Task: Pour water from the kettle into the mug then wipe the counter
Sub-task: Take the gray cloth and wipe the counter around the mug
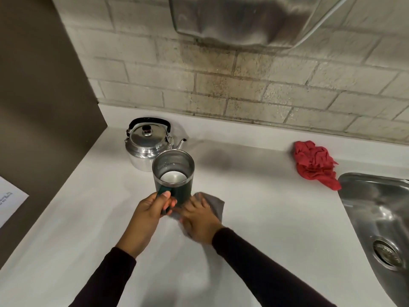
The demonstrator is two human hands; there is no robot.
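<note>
Wiping step: the mug is held by its handle in the closed left grip, apparently just clear of the tabletop, while a grey cloth is pressed flat under the right grip directly beside it; the kettle stands beyond, and a sweep under the mug is judged next.

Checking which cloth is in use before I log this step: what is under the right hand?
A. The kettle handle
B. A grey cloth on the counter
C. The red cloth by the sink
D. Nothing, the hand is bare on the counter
B: the right hand presses flat on a grey cloth on the counter, while the red cloth lies apart by the sink.
</note>
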